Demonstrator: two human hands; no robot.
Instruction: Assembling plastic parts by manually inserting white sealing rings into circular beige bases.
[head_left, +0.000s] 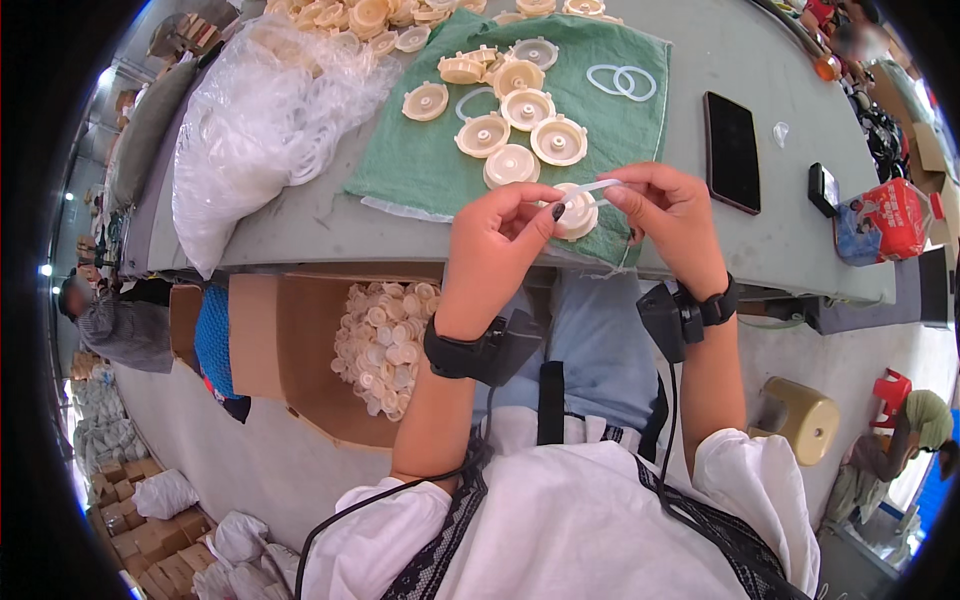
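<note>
One clear plastic bag [265, 150] of pale rings slumps on the left side of the grey bench [780, 245]. Below the bench edge, an open cardboard box [255, 335] holds a pile of small translucent pieces [385, 345]. Farther back, a heap of cream caps [367, 15] spreads beside a green cloth [395, 165]. Several loose caps [484, 134] lie on that cloth, with a white hoop [467, 102] among them. Of the hands, the left hand [495, 245] has bent fingers, its thumb at the left edge of a cream cap [574, 222] near the cloth's front; whether it pinches cap or ring, or merely rests there, I cannot tell. Above this cap is a thin white ring [602, 187], pinched at its right end between the right hand's [675, 215] thumb and fingers. Behind lie two overlapping rings [622, 82]. Next come a dark phone [733, 150], a small black case [823, 190] and a red-and-blue container [885, 225].
</note>
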